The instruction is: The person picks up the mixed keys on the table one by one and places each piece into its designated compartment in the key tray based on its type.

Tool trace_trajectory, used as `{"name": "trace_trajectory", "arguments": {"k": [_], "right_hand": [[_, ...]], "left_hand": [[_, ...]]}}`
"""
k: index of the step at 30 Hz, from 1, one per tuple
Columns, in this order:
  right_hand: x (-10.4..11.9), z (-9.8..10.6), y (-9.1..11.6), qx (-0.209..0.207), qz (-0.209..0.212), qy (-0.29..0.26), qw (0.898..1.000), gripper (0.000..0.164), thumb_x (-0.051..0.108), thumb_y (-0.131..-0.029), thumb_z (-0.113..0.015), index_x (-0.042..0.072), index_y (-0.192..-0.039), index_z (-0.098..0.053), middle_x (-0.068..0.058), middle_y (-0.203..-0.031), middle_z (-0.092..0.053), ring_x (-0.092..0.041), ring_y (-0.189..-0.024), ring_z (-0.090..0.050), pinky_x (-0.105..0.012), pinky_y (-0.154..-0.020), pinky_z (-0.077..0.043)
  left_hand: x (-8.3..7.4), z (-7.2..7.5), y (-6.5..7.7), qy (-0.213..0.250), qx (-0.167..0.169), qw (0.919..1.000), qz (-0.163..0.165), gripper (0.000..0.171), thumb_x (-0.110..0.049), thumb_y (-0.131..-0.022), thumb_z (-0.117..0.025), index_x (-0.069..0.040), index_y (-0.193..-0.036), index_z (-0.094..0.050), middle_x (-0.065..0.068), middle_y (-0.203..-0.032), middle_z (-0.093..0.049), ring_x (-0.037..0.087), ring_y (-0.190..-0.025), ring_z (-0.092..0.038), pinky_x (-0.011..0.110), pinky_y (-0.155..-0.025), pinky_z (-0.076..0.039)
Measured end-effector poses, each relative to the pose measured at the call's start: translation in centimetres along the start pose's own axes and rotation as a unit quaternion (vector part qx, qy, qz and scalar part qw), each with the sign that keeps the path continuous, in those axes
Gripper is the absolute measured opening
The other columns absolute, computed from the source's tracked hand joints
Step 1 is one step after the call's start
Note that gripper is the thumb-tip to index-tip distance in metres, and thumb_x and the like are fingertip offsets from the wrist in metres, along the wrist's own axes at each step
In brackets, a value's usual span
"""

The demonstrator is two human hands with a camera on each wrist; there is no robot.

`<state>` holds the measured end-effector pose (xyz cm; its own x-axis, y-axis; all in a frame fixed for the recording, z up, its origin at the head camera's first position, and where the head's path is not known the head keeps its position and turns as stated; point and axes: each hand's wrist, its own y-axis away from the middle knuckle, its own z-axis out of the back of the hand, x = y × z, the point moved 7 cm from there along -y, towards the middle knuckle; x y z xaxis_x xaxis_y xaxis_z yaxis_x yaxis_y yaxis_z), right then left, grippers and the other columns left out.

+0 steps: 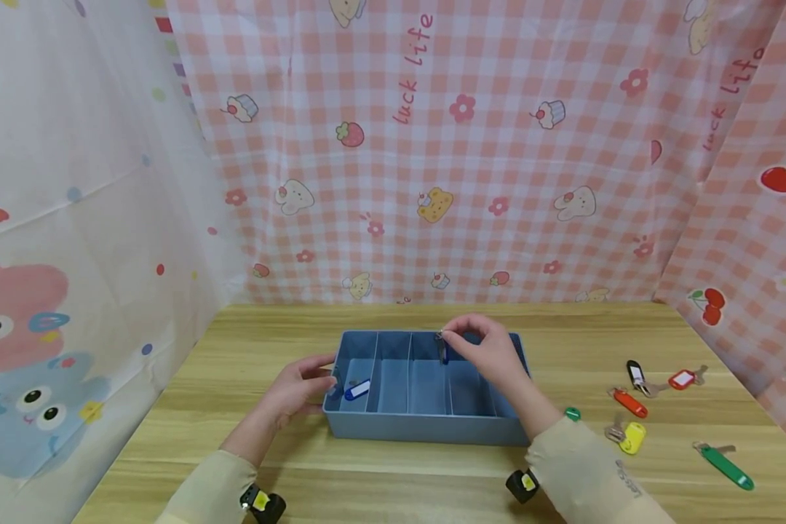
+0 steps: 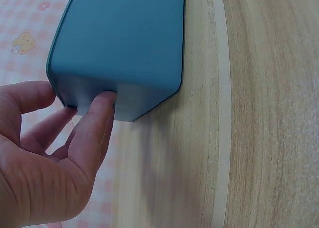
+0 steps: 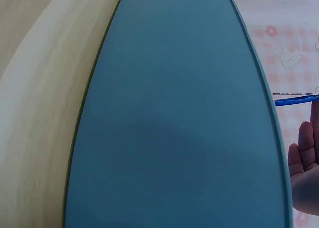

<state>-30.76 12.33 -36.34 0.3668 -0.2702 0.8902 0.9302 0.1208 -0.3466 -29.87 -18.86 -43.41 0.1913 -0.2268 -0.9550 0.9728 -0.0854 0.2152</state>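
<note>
A grey-blue divided box (image 1: 426, 428) stands on the table with several compartments. My left hand (image 1: 299, 386) is at its left end, fingertips touching the end wall and rim; the left wrist view shows the thumb (image 2: 94, 118) against that wall. In the leftmost compartment lies a key tag (image 1: 357, 390), blue with a white label. Over the box's middle compartments, my right hand (image 1: 487, 349) pinches a key ring between thumb and fingertips. From it hang a key and a dark blue tag (image 1: 445, 354); the right wrist view shows the blue tag (image 3: 294, 101) edge-on above the rim.
Right of the box lie keys with tags: black (image 1: 635, 375), red (image 1: 682, 379), orange-red (image 1: 630, 402), yellow (image 1: 632, 438) and long green (image 1: 727, 466). Another green tag (image 1: 573, 413) lies beside the right forearm. Checked cloth (image 1: 393, 167) hangs behind the wooden table (image 1: 268, 327).
</note>
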Motion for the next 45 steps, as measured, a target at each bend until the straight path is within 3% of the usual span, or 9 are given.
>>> {"name": "trace_trajectory", "arguments": {"k": [9, 17, 32, 45], "right_hand": [[0.5, -2.3, -0.3, 0.024, 0.0, -0.027, 0.999, 0.015, 0.019, -0.093, -0.072, 0.006, -0.099, -0.072, -0.004, -0.097, -0.07, -0.023, -0.099, -0.059, -0.051, -0.097, -0.045], [1.2, -4.4, -0.6, 0.04, 0.003, -0.019, 0.999, 0.009, 0.017, -0.092, -0.072, 0.01, -0.097, -0.073, 0.0, -0.095, -0.07, -0.02, -0.094, -0.059, -0.043, -0.085, -0.049], [2.1, -8.0, -1.4, 0.061, 0.005, -0.029, 0.998, 0.005, 0.015, -0.091, -0.074, 0.012, -0.095, -0.074, 0.003, -0.094, -0.069, -0.019, -0.09, -0.058, -0.04, -0.082, -0.051], [2.5, -9.8, -2.0, 0.069, 0.003, -0.03, 0.997, 0.007, 0.017, -0.092, -0.073, 0.011, -0.096, -0.074, 0.003, -0.093, -0.069, -0.016, -0.088, -0.06, -0.034, -0.08, -0.053]], "left_hand": [[-0.1, 0.0, 0.1, 0.003, 0.003, 1.0, 0.0, 0.048, -0.002, -0.096, -0.059, -0.002, -0.143, -0.05, 0.022, -0.125, -0.053, 0.034, -0.11, -0.055, 0.051, -0.08, -0.057], [0.0, 0.0, 0.0, 0.003, 0.004, 1.0, 0.0, 0.049, -0.002, -0.096, -0.06, -0.002, -0.143, -0.05, 0.022, -0.126, -0.053, 0.035, -0.11, -0.054, 0.051, -0.08, -0.057], [0.0, 0.1, 0.0, 0.001, 0.008, 1.0, -0.005, 0.048, -0.002, -0.096, -0.06, -0.002, -0.143, -0.051, 0.022, -0.125, -0.054, 0.035, -0.109, -0.055, 0.05, -0.079, -0.058], [-0.1, 0.0, 0.1, 0.001, 0.007, 1.0, 0.0, 0.048, -0.003, -0.096, -0.06, -0.003, -0.143, -0.051, 0.023, -0.127, -0.053, 0.037, -0.111, -0.054, 0.052, -0.081, -0.057]]}}
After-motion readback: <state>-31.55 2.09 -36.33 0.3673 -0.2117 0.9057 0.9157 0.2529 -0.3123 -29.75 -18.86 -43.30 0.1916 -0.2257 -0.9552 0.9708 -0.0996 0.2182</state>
